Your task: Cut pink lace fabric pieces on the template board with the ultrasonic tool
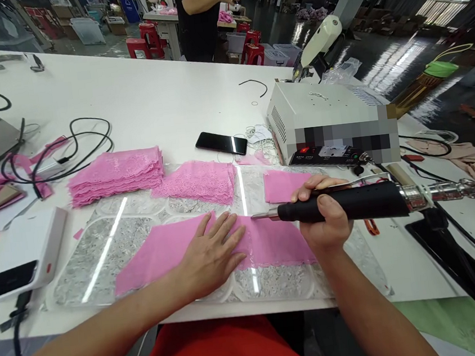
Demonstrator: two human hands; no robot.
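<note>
Pressing cloth (278,246) with spread left hand (209,257); gripping tool (371,202) in right hand (328,229); seemingly mid-piece, with far-left pile (116,175) finished or waiting, unclear.

fabric piece (270,245) on a mat (274,284), fabric stacks (117,176) behind it, phone (221,143) farther back, box (318,103) back right

Left forearm (121,325): bare, slanting in from the lower left corner.
Left hand (215,251): flat, palm down, fingers spread and pointing up and rightward, thumb out to the right.
Right forearm (364,295): bare, angled up and leftward from the lower right.
Right hand (327,234): raised, curled into a grip, thumb on the near side.
</note>
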